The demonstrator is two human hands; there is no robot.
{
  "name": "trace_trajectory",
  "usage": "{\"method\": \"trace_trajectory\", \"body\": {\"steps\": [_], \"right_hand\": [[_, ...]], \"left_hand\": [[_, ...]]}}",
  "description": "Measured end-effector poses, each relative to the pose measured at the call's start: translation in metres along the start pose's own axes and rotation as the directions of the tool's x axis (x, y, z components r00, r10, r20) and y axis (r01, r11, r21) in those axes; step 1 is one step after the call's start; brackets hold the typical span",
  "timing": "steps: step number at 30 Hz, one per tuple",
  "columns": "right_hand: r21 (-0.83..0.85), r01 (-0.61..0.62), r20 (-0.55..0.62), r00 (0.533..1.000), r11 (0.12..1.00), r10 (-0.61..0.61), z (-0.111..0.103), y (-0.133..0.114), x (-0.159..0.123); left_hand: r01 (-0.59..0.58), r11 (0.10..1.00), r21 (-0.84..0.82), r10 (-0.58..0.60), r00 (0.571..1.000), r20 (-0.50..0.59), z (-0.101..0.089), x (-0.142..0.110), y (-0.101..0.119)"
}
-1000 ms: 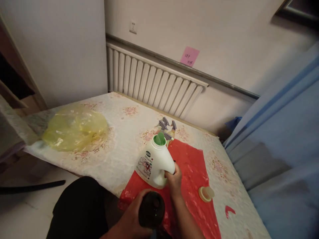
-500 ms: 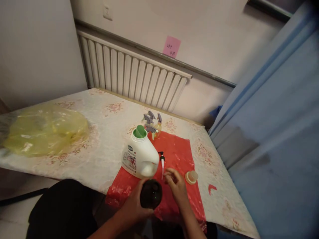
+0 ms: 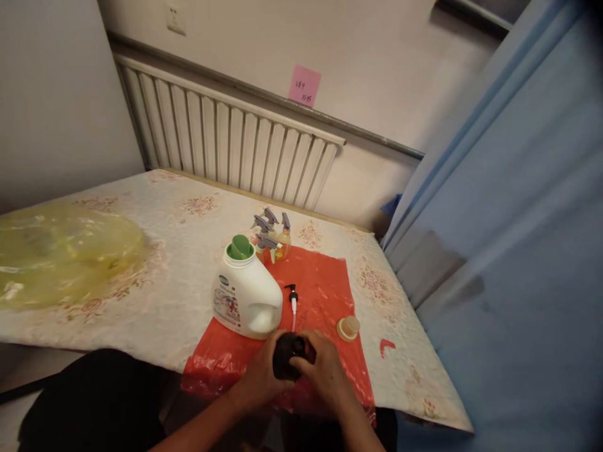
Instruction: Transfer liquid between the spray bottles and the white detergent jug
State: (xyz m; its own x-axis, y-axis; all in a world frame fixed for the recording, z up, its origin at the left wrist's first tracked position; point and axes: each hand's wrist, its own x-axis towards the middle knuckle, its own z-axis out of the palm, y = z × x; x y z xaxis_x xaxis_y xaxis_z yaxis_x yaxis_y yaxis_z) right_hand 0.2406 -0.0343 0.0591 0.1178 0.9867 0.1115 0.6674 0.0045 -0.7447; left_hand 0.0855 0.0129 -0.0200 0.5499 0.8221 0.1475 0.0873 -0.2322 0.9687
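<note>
A dark bottle is between my hands, above the near part of the red plastic sheet. My left hand wraps round its left side. With thumb and fingers, my right hand grips the bottle on the right, close to its neck. Just beyond lies a black pump head with a white tube. A large white jug with a green spout in its open mouth stands to the left. Right of my hands rests a pale translucent cap.
Several spray bottles with grey trigger heads stand behind the jug. A yellow plastic bag covers the table's left side. A red scrap lies on the floral tablecloth. A blue curtain hangs along the right edge.
My right hand has come to the bottle and now grips its neck area, where before it hovered apart. The bottle's neck has tilted toward the right. The camera view has shifted rightward.
</note>
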Motion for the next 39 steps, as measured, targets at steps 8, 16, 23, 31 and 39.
{"method": "trace_trajectory", "body": {"steps": [8, 16, 23, 31, 39], "right_hand": [[-0.061, -0.131, -0.014, 0.991, 0.990, 0.130, -0.010, 0.049, 0.076], [-0.278, -0.319, -0.023, 0.945, 0.906, 0.326, 0.042, 0.076, 0.160], [-0.265, -0.361, -0.003, 0.928, 0.894, 0.374, 0.052, 0.072, 0.174], [0.019, -0.144, -0.213, 0.966, 0.989, 0.145, -0.031, 0.032, 0.138], [0.283, 0.134, -0.313, 0.949, 0.950, -0.041, -0.062, -0.018, 0.059]], "left_hand": [[0.023, 0.999, 0.025, -0.022, 0.999, -0.038, 0.008, 0.004, -0.027], [-0.053, 0.996, 0.072, 0.057, 0.997, -0.051, 0.009, 0.000, -0.032], [-0.053, 0.993, 0.101, 0.059, 0.997, -0.052, 0.009, -0.002, -0.043], [-0.034, 0.995, 0.096, 0.038, 0.999, -0.039, 0.010, -0.001, -0.050], [-0.089, 0.995, 0.053, 0.091, 0.995, -0.034, 0.008, -0.003, -0.038]]}}
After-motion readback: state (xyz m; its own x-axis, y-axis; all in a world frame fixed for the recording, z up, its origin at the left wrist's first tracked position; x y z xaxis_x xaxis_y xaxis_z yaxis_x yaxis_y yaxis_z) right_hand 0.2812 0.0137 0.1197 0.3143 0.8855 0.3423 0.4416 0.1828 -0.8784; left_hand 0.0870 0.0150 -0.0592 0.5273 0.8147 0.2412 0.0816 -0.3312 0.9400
